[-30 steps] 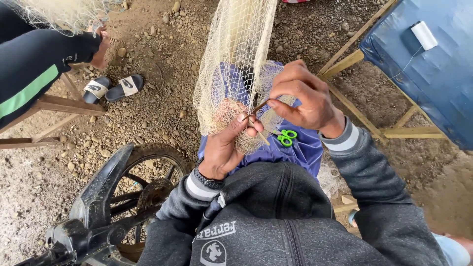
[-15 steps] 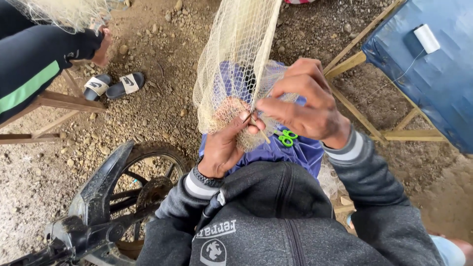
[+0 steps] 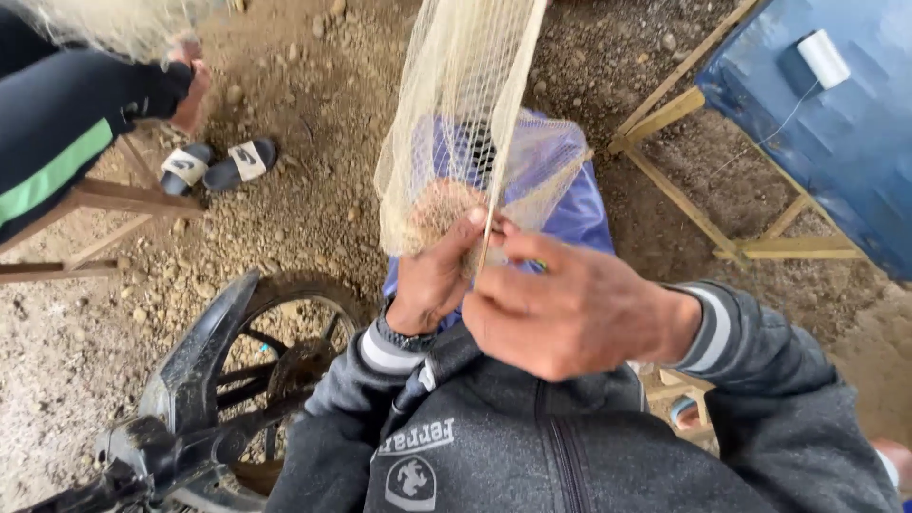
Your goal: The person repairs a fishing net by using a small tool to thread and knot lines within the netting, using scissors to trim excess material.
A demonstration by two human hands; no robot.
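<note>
Netting [image 3: 465, 123], pale and fine, hangs over a lap covered in purple cloth [image 3: 579, 214]. Left hand [image 3: 432, 280] grips its bunched lower edge; right hand [image 3: 570, 309] pinches a thin strand beside it. Nearby: motorbike wheel [image 3: 285, 361], sandals [image 3: 214, 163], thread spool [image 3: 823, 59], blue tarp [image 3: 836, 142].

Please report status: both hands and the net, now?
Left hand grips net lower edge. Right hand pinches thin stick at mesh. Nothing in the way.

Cream mesh net [image 3: 465, 123], purple cloth [image 3: 575, 214], grey jacket [image 3: 532, 446] with white-striped cuffs, blue tarp [image 3: 836, 123], black-and-white sandals [image 3: 217, 164].
</note>
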